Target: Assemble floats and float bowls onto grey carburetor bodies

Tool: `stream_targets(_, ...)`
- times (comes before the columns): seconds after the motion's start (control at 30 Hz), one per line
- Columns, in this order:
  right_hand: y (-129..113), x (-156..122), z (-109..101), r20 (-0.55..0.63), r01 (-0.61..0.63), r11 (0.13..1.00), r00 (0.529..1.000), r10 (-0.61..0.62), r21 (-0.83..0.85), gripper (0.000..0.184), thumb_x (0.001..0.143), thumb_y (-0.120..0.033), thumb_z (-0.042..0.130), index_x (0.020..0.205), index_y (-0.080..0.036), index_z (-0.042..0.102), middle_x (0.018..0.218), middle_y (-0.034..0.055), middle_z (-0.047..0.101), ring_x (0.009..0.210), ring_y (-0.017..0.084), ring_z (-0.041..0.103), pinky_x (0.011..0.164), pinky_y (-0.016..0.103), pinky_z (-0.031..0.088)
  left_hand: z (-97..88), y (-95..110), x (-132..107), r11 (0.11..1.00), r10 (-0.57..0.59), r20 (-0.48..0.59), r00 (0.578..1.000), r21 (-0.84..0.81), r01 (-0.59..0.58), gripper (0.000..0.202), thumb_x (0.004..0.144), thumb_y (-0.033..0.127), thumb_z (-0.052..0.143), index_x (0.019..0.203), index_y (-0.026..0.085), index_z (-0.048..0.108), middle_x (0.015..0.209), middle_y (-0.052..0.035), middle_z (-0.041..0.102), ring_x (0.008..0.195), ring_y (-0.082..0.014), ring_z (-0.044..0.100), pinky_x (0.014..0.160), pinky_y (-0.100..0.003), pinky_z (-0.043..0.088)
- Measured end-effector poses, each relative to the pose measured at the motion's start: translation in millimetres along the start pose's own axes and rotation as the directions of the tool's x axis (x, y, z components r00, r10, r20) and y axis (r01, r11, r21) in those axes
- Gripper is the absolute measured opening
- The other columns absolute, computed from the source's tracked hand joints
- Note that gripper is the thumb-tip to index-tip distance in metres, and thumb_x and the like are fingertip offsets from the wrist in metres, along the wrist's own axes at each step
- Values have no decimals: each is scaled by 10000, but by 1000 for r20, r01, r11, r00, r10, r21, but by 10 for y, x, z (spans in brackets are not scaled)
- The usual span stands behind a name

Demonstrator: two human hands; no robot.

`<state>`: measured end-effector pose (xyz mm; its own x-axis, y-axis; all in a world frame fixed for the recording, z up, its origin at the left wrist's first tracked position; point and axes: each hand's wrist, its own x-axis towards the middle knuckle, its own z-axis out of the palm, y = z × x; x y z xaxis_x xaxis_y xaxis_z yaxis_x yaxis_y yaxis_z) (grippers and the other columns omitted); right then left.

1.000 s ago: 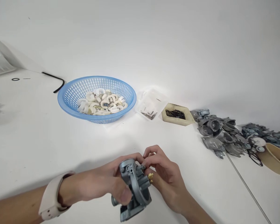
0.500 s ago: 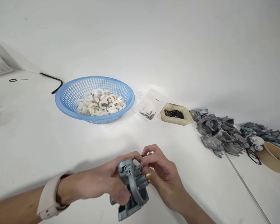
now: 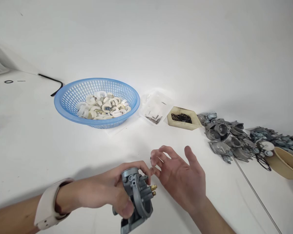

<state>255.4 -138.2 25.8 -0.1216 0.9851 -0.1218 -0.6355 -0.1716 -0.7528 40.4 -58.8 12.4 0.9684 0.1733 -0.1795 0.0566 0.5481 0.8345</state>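
My left hand (image 3: 107, 191) is wrapped round a grey metal carburettor body (image 3: 136, 198) with small brass fittings on its right side, held just above the white table near the bottom edge. A pale watch band sits on that wrist. My right hand (image 3: 180, 175) hovers just right of the part, palm up, fingers spread and loosely curled, holding nothing; its fingertips are close to the top of the part.
A blue mesh basket (image 3: 63, 104) of white curved plastic pieces stands at the back. Right of it lie a clear bag of small pins (image 3: 156, 112), a beige tray of black rings (image 3: 183, 118), a heap of grey metal castings (image 3: 234, 138) and a tan bowl (image 3: 285, 162).
My right hand has let go of the carburettor body and opened, moving a little to the right. My left hand keeps hold of the part, slightly lower.
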Motion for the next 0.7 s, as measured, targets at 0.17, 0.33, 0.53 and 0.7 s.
stream_targets(0.17, 31, -88, 9, -2, 50, 707, 997, -72, -705, 318, 994, -437, 597, 793, -198, 654, 702, -17, 493, 670, 137, 426, 641, 287, 338, 75, 108, -7, 993, -23, -46, 999, 117, 28, 511, 665, 216, 838, 1083, 247, 544, 902, 22, 625, 721, -127, 516, 576, -215, 403)
stream_targets(0.33, 30, -105, 45, 37, 5, 629, 999, 38, -777, 376, 1045, -393, 427, 728, -204, 496, 680, -28, 425, 649, 129, 383, 613, 287, 306, 120, 122, -32, 963, -56, -155, 986, 253, 95, 528, 673, 153, 834, 1097, 250, 535, 857, 51, 601, 695, -110, 494, 561, -203, 399)
stream_targets(0.53, 18, -107, 59, 125, 67, 527, 989, 76, -847, 290, 984, -355, 475, 734, -213, 441, 669, -45, 383, 624, 118, 364, 608, 284, 288, 103, 32, -31, 969, -44, -152, 987, 234, 79, 598, 668, 122, 835, 1090, 276, 441, 839, 73, 596, 711, -107, 511, 555, -176, 375)
stream_targets(0.7, 28, -121, 104, 93, 8, 506, 986, 142, -862, 246, 822, -229, 588, 688, -219, 382, 614, -70, 331, 592, 107, 319, 562, 277, 240, 113, 48, -34, 975, -20, -133, 991, 218, 49, 569, 668, 94, 813, 1062, 268, 441, 803, 93, 599, 648, -80, 491, 539, -162, 383)
